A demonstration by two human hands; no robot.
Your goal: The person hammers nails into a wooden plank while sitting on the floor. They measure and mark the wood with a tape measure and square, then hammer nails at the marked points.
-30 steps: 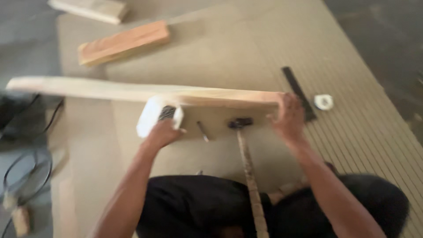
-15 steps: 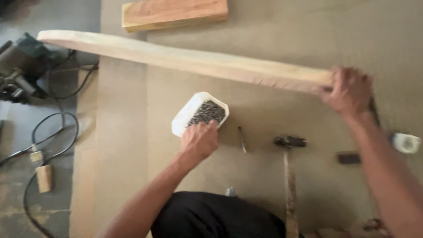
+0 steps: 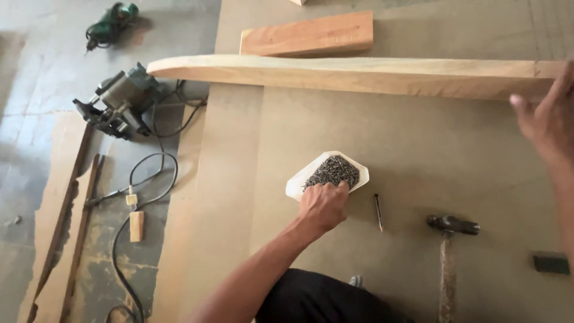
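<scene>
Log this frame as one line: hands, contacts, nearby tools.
left hand: on white nail tray | right hand: at long plank end | hammer, pencil: on board
</scene>
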